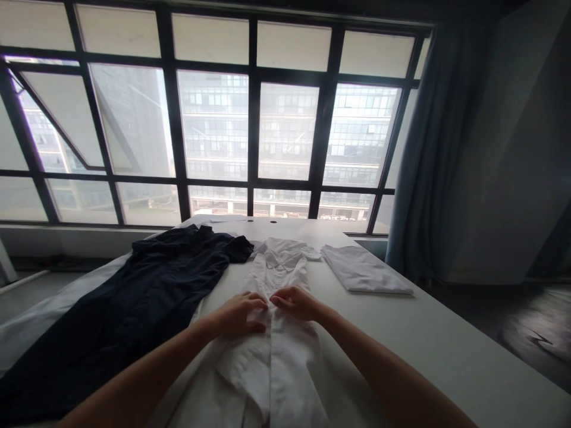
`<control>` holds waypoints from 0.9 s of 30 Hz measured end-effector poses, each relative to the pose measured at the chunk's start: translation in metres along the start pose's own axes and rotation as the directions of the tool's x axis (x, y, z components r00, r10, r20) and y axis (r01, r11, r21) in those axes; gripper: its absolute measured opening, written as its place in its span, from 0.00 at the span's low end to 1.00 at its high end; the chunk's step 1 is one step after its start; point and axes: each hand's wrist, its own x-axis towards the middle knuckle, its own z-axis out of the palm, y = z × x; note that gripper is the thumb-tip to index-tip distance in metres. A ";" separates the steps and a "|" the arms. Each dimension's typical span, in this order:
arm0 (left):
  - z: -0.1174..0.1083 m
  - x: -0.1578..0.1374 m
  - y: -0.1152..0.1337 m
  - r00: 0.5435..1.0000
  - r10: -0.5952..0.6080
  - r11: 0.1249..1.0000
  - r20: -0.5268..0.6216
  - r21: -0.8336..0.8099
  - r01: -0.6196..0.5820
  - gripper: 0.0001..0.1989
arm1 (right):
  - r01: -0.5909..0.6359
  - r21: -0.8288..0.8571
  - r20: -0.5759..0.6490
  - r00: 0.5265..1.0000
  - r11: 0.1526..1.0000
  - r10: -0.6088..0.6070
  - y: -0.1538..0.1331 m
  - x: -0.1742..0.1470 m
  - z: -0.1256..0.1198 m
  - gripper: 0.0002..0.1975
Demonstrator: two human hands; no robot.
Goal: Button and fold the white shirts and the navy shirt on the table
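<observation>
Nearest, a white button-front shirt [294,365] lies on the surface [450,351], collar [285,255] far. Right hand [298,302] fingers pinch its front; left hand [241,315] fingers curl partly open on it, grip unclear. Navy garment [147,297] lies left.

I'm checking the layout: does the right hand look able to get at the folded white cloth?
Probably yes: the right hand is on the white collared garment, but nothing visible blocks its way to the folded white cloth.
</observation>
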 end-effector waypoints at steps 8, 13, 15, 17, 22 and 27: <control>0.012 0.013 0.005 0.997 -0.067 0.972 0.036 0.230 0.057 0.14 | -0.251 -0.336 0.149 0.938 0.908 0.314 0.005 -0.008 -0.032 0.32; -0.002 0.014 0.013 0.985 -0.173 0.944 0.016 0.289 0.161 0.16 | -0.313 -0.471 0.076 0.917 0.825 0.391 0.023 -0.011 -0.040 0.31; -0.022 0.008 0.011 0.973 -0.225 0.921 -0.050 0.314 0.229 0.19 | -0.342 -0.458 0.068 0.907 0.821 0.416 0.040 -0.014 -0.043 0.31; -0.048 -0.004 0.002 0.945 -0.291 0.902 -0.148 0.288 0.322 0.21 | -0.395 -0.378 0.042 0.896 0.837 0.441 0.062 -0.019 -0.051 0.29; -0.099 -0.049 -0.038 0.845 -0.534 0.845 -0.007 -0.034 0.534 0.21 | -0.510 -0.179 -0.005 0.855 0.841 0.518 0.104 -0.039 -0.073 0.24; -0.116 -0.068 -0.043 0.777 -0.624 0.771 -0.079 0.098 0.629 0.17 | -0.446 -0.360 -0.120 0.893 0.819 0.433 0.077 -0.040 -0.074 0.21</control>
